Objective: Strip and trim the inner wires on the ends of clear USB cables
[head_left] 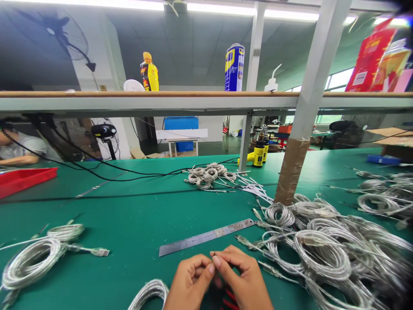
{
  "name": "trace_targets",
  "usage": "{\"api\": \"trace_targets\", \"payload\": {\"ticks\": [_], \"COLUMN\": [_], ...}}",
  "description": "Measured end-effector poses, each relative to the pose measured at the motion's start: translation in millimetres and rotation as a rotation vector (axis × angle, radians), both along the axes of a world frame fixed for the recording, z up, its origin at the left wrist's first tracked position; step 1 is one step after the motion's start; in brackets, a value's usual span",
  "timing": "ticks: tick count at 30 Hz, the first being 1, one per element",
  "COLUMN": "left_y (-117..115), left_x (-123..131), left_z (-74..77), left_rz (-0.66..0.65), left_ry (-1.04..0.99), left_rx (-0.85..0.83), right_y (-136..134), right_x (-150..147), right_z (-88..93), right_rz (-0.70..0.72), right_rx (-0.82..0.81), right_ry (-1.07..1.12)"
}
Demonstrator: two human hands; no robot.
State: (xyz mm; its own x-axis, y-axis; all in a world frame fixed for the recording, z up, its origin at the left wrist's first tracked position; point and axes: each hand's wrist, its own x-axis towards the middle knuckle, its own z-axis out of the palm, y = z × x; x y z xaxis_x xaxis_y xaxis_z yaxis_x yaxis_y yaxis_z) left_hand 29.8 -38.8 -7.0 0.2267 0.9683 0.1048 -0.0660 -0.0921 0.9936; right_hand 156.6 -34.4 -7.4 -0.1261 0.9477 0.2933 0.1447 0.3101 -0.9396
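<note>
At the bottom middle, my left hand (pixel 190 282) and my right hand (pixel 243 277) meet fingertip to fingertip. Both are closed in a pinch on something small and dark, too hidden to name. Below the fingers, a red and black item (pixel 229 298) partly shows. A coil of clear-jacketed silver cable (pixel 150 294) lies just left of my left hand, cut off by the picture's edge. Ahead of the hands, a steel ruler (pixel 206 237) lies slantwise on the green table (pixel 129 232). To the right is a big heap of coiled USB cables (pixel 322 254).
More cable coils lie at left (pixel 35 262) and centre back (pixel 209 175), beside white strips (pixel 256 189). A taped post (pixel 290 172) rises from the table under a shelf (pixel 161 102). Yellow heat guns (pixel 258 155), a red tray (pixel 29 178) and black cords (pixel 129 173) are farther back. A person (pixel 26 148) sits far left.
</note>
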Motion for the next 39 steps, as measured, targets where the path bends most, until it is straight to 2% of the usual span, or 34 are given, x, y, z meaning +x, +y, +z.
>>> {"api": "trace_targets", "payload": {"ticks": [3,7,9,11,13,15,17,19,23,26,29,34,39], "left_y": [2,3,2,0,-1,-1,0,2,4,4,4,5,4], "left_x": [1,3,3,3,2,0,-2,-5,-8,-10,-11,-8,-5], "left_z": [-5.0,-7.7,-5.3,-1.1,3.2,5.9,6.4,4.8,-0.3,-0.7,2.3,3.8,2.4], "left_rz": [-0.049,0.054,0.090,0.094,0.077,0.060,0.070,0.122,0.259,0.280,0.256,0.234,0.223], "left_ry": [0.018,0.016,0.086,0.137,0.114,0.085,0.087,0.098,0.086,0.112,0.092,-0.085,-0.193], "left_rx": [-0.055,-0.067,-0.113,-0.150,-0.144,-0.090,-0.015,0.055,0.128,0.132,0.099,0.067,0.005], "right_y": [3,6,5,2,-2,-3,-2,0,4,4,3,2,3], "right_x": [1,1,0,0,0,0,-1,-5,-14,-18,-20,-22,-21], "right_z": [0.9,-2.4,-4.5,-5.3,-4.3,-1.9,-0.6,-2.4,-13.7,-19.5,-19.0,-17.0,-25.7], "right_rz": [-0.013,0.019,-0.033,-0.129,-0.200,-0.214,-0.189,-0.127,0.087,0.246,0.327,0.362,0.373], "right_rx": [-0.037,-0.117,-0.100,0.060,0.303,0.413,0.303,0.104,-0.172,-0.290,-0.329,-0.289,-0.285], "right_ry": [0.024,0.141,0.126,0.007,-0.144,-0.202,-0.115,0.041,0.249,0.306,0.335,0.312,0.261]}}
